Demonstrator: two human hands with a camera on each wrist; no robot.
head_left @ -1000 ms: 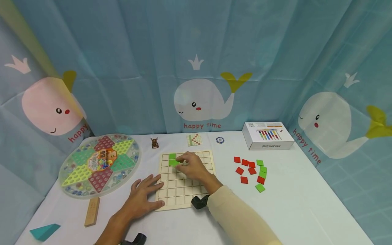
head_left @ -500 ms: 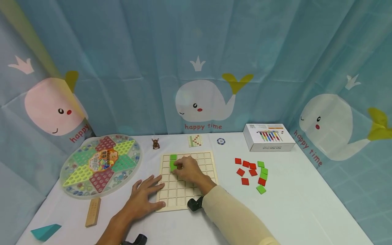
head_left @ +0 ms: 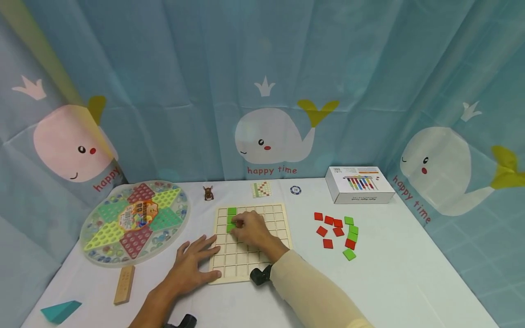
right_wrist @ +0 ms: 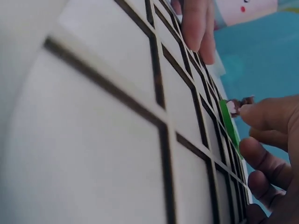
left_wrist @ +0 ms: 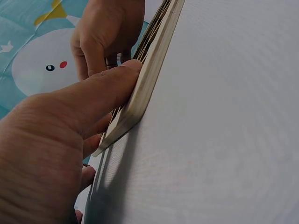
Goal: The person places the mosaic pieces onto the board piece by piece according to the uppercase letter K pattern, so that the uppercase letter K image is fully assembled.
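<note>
My right hand [head_left: 253,230] is over the upper left of a pale wooden grid board [head_left: 242,265]. Its thumb and forefinger pinch at a green square tile [head_left: 229,228], which lies low at the grid in the right wrist view. Above that tile, another green tile [head_left: 232,211] sits in the top row, with more green just below it, partly covered by the fingers. My left hand [head_left: 192,264] lies spread at the board's left edge. Its thumb [left_wrist: 110,84] rests on the board's corner area in the left wrist view, the other fingers along the side.
Loose red tiles [head_left: 321,231] and green tiles [head_left: 349,254] lie right of the board. Behind it are a pattern card [head_left: 261,189], a poker chip [head_left: 295,190], a small brown animal figure [head_left: 208,193] and a white box [head_left: 361,197]. Leftward are a Chinese checkers board [head_left: 136,239], a wooden block [head_left: 124,285] and a teal wedge [head_left: 60,312].
My right hand has shifted slightly down and left over the board, bringing the green tile below the upper ones. The left hand has kept its place at the board's edge.
</note>
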